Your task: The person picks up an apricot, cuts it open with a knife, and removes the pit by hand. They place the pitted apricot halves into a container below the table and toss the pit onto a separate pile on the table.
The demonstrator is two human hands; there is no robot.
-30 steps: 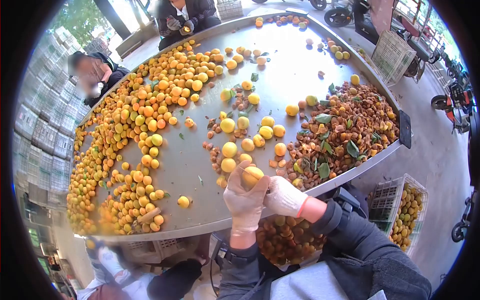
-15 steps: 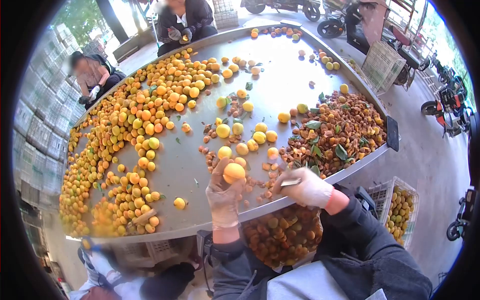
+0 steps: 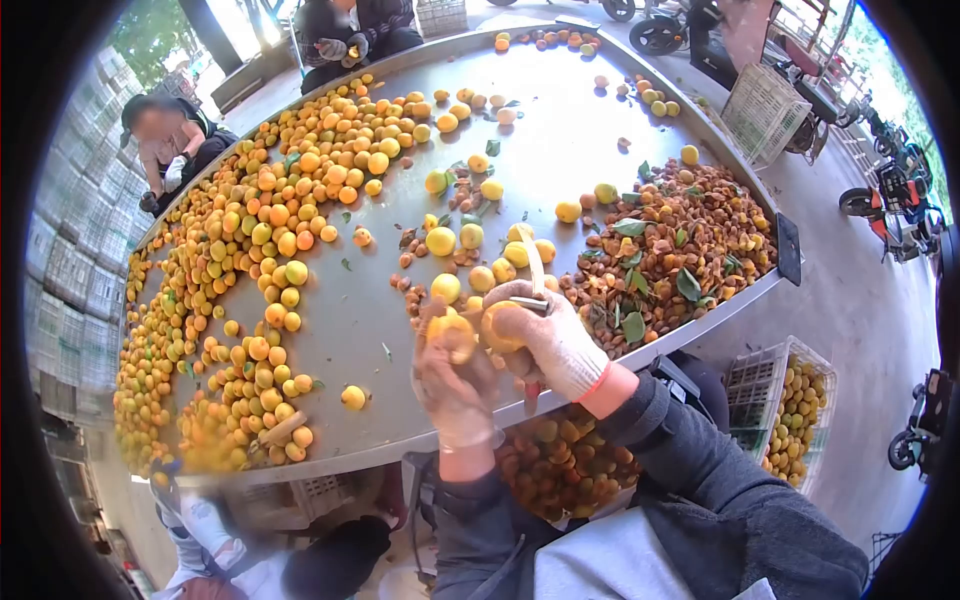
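- Head view: the left hand (image 3: 455,395), gloved and blurred, closes its fingers round a yellow fruit piece (image 3: 452,338) just below the middle.
- The right hand (image 3: 562,348), at five o'clock, grips a small blade (image 3: 529,303) and pinches a second piece (image 3: 500,328); the two pieces look like parts of one split fruit, held apart.
- Done, as far as shows: opened fruit (image 3: 560,460) is gathered below the table edge at six o'clock, and a heap of pits and scraps (image 3: 690,240) with leaves lies at two o'clock.
- Left whole: a big spread of fruit (image 3: 300,200) from eight to eleven o'clock on the metal table (image 3: 365,320), apparently a large share.
- A plastic crate (image 3: 741,372) at four o'clock holds yellow fruit; whether any is cut, I cannot tell.
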